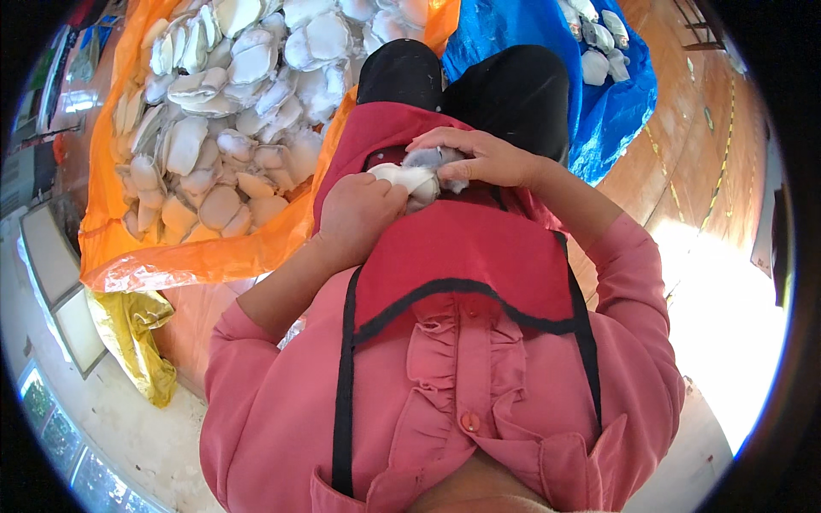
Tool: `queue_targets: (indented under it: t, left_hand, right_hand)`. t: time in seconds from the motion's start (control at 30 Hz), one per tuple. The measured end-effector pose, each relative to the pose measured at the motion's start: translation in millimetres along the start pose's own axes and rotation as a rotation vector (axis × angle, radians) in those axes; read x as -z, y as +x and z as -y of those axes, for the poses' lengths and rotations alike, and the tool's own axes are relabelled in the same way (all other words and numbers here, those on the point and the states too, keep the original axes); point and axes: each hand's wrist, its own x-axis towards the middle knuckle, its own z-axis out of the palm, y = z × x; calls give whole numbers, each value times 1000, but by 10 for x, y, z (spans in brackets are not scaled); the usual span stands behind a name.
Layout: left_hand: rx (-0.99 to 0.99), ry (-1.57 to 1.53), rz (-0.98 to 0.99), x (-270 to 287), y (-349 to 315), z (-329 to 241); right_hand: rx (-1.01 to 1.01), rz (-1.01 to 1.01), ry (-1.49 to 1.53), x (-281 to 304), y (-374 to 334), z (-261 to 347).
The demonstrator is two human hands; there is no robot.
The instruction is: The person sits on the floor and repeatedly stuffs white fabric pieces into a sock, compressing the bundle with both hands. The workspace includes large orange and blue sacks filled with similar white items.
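Pink shirt point(453, 376) nearest | your left hand point(361, 205): fingers pinching a white pad point(405, 177) over your red apron point(466, 261); right hand point(489, 159): fingers curled over grey-white fluff point(449, 162) | pad seemingly unfinished (my reading) | many loose pads point(186, 145) on orange sheet point(201, 268), few bundles point(596, 67) on blue sheet point(523, 27): probably much left

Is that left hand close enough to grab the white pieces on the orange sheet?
Probably yes: the white pieces lie uncovered nearby, just past the edge of the orange sheet, though the left hand may need to let go of the white bundle.
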Motion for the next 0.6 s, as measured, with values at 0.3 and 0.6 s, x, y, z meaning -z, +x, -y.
queue_targets:
  t: [0.3, 0.6]
  left_hand:
    - [-118, 83, -24, 16, 43, -26]
    - [-254, 93, 1, 118, 111, -46]
  right_hand:
    - [-81, -274, -5, -282, 103, -90]
    - [35, -593, 15, -492, 187, -51]
